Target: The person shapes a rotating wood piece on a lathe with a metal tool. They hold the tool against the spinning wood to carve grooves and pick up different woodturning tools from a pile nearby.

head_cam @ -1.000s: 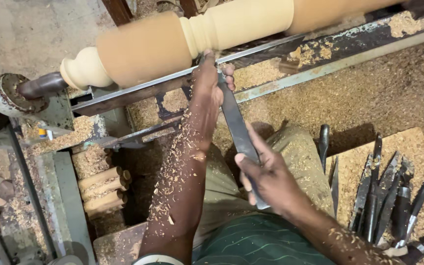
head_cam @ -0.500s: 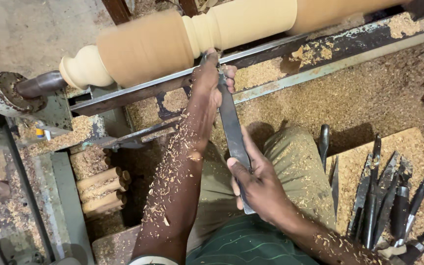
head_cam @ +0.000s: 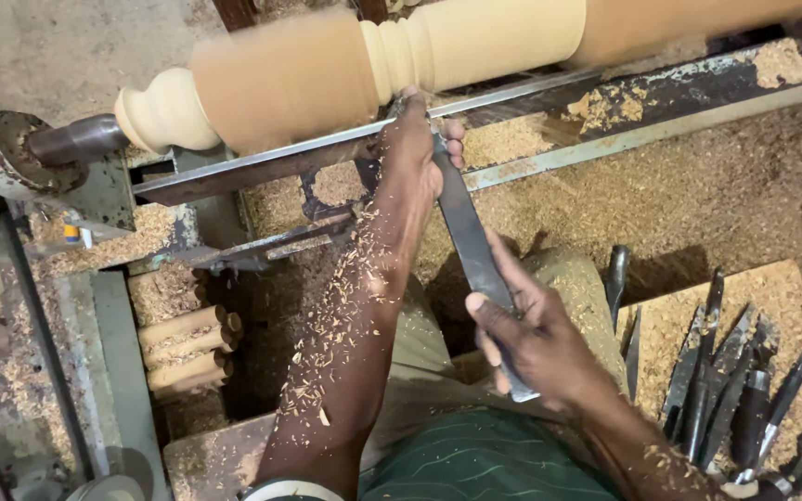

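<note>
A pale turned wooden spindle [head_cam: 401,56] lies across a lathe, with a rounded knob at its left end and grooves near the middle. My left hand [head_cam: 415,148] presses the front of a long dark metal chisel [head_cam: 471,246] onto the steel tool rest [head_cam: 262,167], just below the grooves. My right hand [head_cam: 526,334] grips the chisel's lower end near my lap. Wood shavings cover my left forearm.
Several dark chisels [head_cam: 730,390] lie on a sawdust-covered board at lower right. Short turned wooden pieces [head_cam: 183,348] are stacked at lower left. The lathe's rusty tailstock [head_cam: 11,158] sits at far left. Sawdust covers the lathe bed [head_cam: 661,93].
Both hands keep their grip on the chisel, which has slid slightly left along the rest. The view has shifted a little.
</note>
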The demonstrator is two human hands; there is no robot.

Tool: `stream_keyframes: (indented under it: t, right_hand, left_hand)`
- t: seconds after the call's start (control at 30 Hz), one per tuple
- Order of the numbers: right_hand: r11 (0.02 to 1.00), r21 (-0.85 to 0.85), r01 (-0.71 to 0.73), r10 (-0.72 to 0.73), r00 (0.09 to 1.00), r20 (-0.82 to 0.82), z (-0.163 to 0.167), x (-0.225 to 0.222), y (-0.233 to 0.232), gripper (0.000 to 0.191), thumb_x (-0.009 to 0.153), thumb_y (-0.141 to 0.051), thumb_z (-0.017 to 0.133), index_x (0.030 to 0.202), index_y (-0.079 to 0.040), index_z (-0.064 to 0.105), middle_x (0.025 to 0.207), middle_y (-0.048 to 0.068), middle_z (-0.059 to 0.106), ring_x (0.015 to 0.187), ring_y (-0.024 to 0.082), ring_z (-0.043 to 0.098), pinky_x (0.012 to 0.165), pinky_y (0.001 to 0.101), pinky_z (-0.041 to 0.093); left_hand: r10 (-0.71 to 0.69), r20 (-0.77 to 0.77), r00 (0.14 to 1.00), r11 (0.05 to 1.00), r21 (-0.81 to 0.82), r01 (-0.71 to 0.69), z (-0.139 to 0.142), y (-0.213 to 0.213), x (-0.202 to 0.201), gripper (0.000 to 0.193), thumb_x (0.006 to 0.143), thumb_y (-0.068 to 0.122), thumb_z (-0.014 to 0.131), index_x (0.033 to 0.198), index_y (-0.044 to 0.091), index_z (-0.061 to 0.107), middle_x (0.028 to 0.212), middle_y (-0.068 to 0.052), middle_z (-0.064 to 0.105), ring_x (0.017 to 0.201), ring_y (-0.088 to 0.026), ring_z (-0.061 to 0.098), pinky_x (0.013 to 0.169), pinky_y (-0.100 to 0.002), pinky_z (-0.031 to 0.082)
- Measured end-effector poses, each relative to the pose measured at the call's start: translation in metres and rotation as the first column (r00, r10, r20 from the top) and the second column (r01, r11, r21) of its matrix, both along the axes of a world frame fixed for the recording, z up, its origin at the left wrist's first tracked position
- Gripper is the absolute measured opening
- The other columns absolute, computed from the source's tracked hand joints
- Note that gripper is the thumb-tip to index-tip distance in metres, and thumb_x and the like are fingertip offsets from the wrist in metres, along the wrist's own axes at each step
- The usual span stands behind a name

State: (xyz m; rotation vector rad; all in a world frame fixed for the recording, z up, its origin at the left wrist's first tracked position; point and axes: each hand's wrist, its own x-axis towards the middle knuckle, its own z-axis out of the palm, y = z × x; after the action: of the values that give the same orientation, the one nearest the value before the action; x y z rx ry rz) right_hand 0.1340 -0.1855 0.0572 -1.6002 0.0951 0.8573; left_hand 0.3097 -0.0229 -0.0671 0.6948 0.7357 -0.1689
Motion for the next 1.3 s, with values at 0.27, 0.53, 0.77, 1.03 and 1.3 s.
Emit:
stream_keyframes:
  t: [0.27,0.53,0.77,1.03,1.3]
  right_hand:
    - [0.986,-0.133,-0.096,0.073,0.983,-0.168,0.019,0.033,-0.046,0.081,0.092,-0.025,0.057,0.162,-0.044,0.021,0.057,0.003,0.054,0.039,0.013,0.049,0.035,0.0280,0.046]
    - [0.905,-0.389,-0.171,0.210,0.976,0.060,-0.015,0.032,-0.059,0.070,0.098,-0.029,0.052,0.160,-0.043,0.022,0.147,-0.003,0.034,0.043,0.011,0.056,0.037,0.0295,0.057]
    - [0.880,-0.379,-0.286,0.284,0.957,-0.061,-0.002,0.059,-0.073,0.074,0.096,-0.032,0.055,0.160,-0.048,0.022,0.097,0.019,0.073,0.039,0.012,0.042,0.035,0.0281,0.048]
    - [0.833,-0.418,-0.363,0.350,0.930,-0.110,0.018,0.093,-0.089,0.073,0.093,-0.030,0.057,0.154,-0.055,0.027,0.140,-0.004,0.062,0.036,0.012,0.041,0.032,0.0292,0.048]
    - [0.803,-0.428,-0.415,0.412,0.905,-0.105,0.010,0.110,-0.101,0.073,0.092,-0.038,0.053,0.157,-0.056,0.025,0.130,0.000,0.070,0.035,0.012,0.034,0.032,0.0277,0.041]
  left_hand:
    - [0.109,-0.015,0.994,0.992,-0.056,-0.110,0.009,-0.012,0.005,0.050,0.105,0.049,0.036,0.129,0.005,0.040,0.066,-0.017,0.061,0.045,-0.023,0.054,0.041,-0.039,0.045]
    - [-0.115,0.075,0.991,0.993,-0.023,0.117,0.030,0.015,-0.017,0.049,0.104,0.034,0.042,0.139,0.001,0.039,0.089,-0.028,0.073,0.074,-0.036,0.076,0.060,-0.045,0.066]
    - [-0.108,0.154,0.982,0.993,-0.026,0.113,0.017,0.013,-0.015,0.050,0.106,0.039,0.037,0.142,0.005,0.037,0.088,-0.029,0.072,0.073,-0.035,0.075,0.058,-0.042,0.067]
    - [-0.032,0.128,0.991,0.998,-0.047,0.038,0.015,0.006,-0.014,0.044,0.106,0.033,0.036,0.140,0.006,0.034,0.092,-0.032,0.071,0.079,-0.039,0.075,0.065,-0.046,0.067]
    - [-0.060,0.161,0.985,0.997,-0.039,0.067,-0.008,0.005,-0.010,0.051,0.107,0.039,0.028,0.140,0.000,0.036,0.097,-0.031,0.073,0.084,-0.039,0.076,0.062,-0.041,0.066]
